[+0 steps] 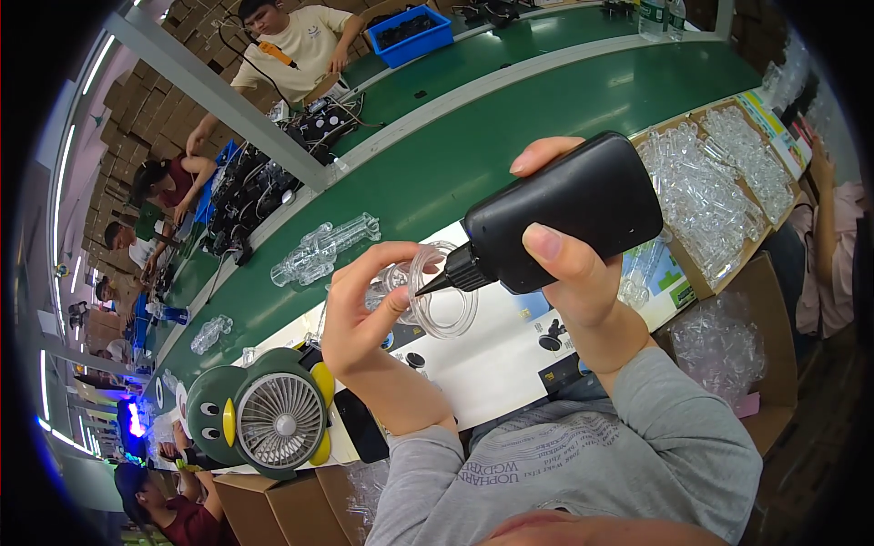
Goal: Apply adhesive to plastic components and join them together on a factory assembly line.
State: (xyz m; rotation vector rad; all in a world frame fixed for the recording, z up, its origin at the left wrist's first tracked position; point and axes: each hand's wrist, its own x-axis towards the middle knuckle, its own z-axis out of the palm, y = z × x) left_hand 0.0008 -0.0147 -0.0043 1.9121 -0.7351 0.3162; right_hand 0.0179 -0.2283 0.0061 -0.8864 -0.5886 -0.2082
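Note:
My right hand [583,278] is wrapped round a black squeeze bottle [569,211], tilted with its tapered nozzle [460,270] pointing down to the left. Between the fingers and thumb of my left hand [360,314] is a transparent plastic part with a round, ring-like rim [455,326]. The nozzle's tip is at that rim, near my left thumb; whether it touches, I cannot tell. My left fingers hide some of the part. Beyond my left hand, a transparent plastic assembly [326,250] lies on the green table [510,123].
A green penguin-shaped fan [282,423] stands left of a white printed sheet [482,382]. At the right, cardboard trays [719,268] hold many transparent parts, with a box of plastic bags [719,355] below. Across the table, a person [305,50] works beside a blue bin [410,50].

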